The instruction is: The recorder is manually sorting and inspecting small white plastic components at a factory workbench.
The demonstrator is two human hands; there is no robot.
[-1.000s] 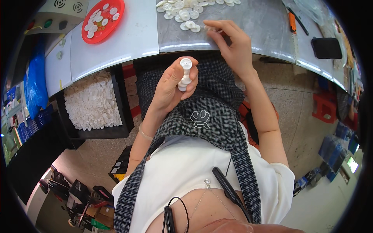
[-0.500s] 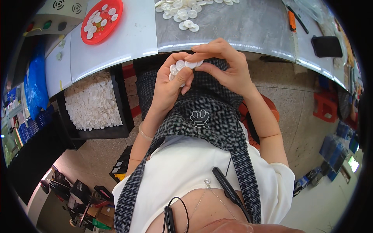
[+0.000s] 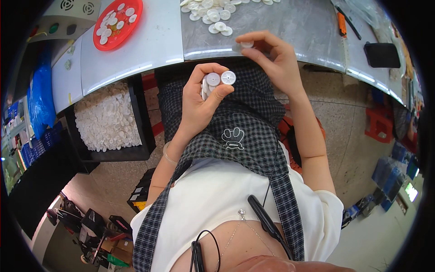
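The left hand [image 3: 199, 97] was clamped on a short stack of white toothed discs [image 3: 216, 81], held over the lap just short of the worktop [image 3: 290, 27] edge. The right hand [image 3: 274, 59], nearer that edge, pinched one disc [image 3: 247, 44] just beyond the stack.

Stacked white plastic gears [image 3: 213, 84] held upright, another gear [image 3: 247, 44] at table edge

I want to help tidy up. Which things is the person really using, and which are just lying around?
In use: white gear wheels in left hand; wheel pinched by right hand; loose wheels on table.
Lying about: red plate, black phone, orange knife.
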